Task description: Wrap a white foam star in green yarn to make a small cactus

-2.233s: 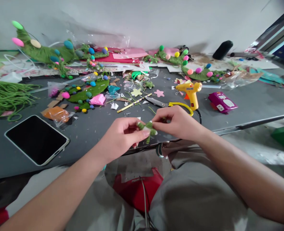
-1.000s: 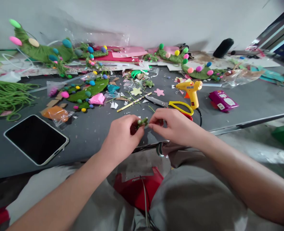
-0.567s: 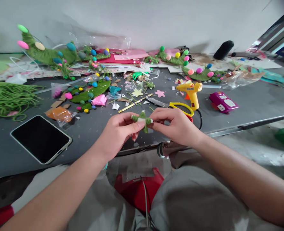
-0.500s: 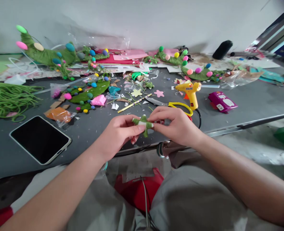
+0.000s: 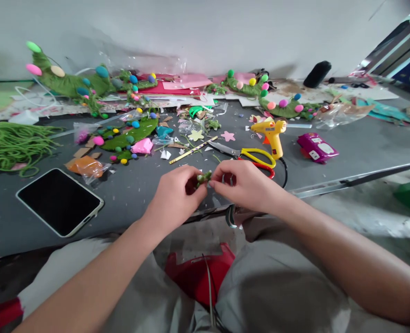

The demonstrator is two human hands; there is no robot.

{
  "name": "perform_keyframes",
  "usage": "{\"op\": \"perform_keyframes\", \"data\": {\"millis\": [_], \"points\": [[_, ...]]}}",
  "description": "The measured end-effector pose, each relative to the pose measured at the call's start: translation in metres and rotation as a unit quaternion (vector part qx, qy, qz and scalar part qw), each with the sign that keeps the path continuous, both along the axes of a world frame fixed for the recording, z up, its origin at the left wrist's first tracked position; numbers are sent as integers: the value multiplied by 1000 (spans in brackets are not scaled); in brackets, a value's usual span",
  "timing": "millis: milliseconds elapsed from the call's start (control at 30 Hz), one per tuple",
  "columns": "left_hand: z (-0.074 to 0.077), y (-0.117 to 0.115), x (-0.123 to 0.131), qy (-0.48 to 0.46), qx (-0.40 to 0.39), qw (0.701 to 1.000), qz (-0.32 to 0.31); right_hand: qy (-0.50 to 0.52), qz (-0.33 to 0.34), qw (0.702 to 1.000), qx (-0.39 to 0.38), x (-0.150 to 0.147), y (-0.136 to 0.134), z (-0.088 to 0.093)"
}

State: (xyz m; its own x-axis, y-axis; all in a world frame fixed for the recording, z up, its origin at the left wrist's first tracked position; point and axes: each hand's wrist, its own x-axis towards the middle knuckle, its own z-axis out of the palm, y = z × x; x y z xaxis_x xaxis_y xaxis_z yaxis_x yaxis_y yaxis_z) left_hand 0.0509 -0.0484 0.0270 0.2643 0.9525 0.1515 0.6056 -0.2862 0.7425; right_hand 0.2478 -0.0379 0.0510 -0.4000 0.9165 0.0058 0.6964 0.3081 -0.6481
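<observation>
Between the thumb and fingers of my left hand [image 5: 175, 192] is a small green yarn-wrapped star [image 5: 204, 176] with pale tips, seen nearly edge-on. My right hand [image 5: 245, 185] is closed in a pinch at the star's right edge; its fingertips cover what they grip there. Both hands are above the front edge of the dark table. Just beyond my right hand lie scissors [image 5: 258, 156] with yellow and red handles. A yellow glue gun [image 5: 272, 134] stands behind them.
On the table [image 5: 135, 194] are a phone [image 5: 59, 202], green yarn [image 5: 14, 143], an orange packet [image 5: 87, 166], a striped pencil [image 5: 193, 150], paper stars [image 5: 228, 135] and a purple packet [image 5: 318, 148]. Green decorations with coloured balls [image 5: 73, 83] line the wall.
The star has been turned from face-on to nearly edge-on. My left hand has rolled over it, and the right fingertips have drawn into a tighter pinch at its edge.
</observation>
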Motion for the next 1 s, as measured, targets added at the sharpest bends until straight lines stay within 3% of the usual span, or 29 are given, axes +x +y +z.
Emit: {"op": "perform_keyframes", "data": {"millis": [100,233,400,533,700,867,1000], "points": [[5,1,0,-92,-34,994,48,59,4,998,16,-4,-1,0],[11,1,-3,-244,-133,960,49,128,15,991,32,-3,-3,1],[10,1,-9,-362,-228,904,-24,164,21,986,-35,6,-2,2],[13,2,-12,-337,-325,878,-101,150,100,983,34,14,0,2],[14,4,-11,-301,-357,881,-74,49,159,975,148,20,-1,5],[11,3,-5,-309,-313,898,18,24,138,982,126,18,-2,6],[8,2,-5,-250,-271,929,-11,3,136,986,98,15,-1,5]]}}
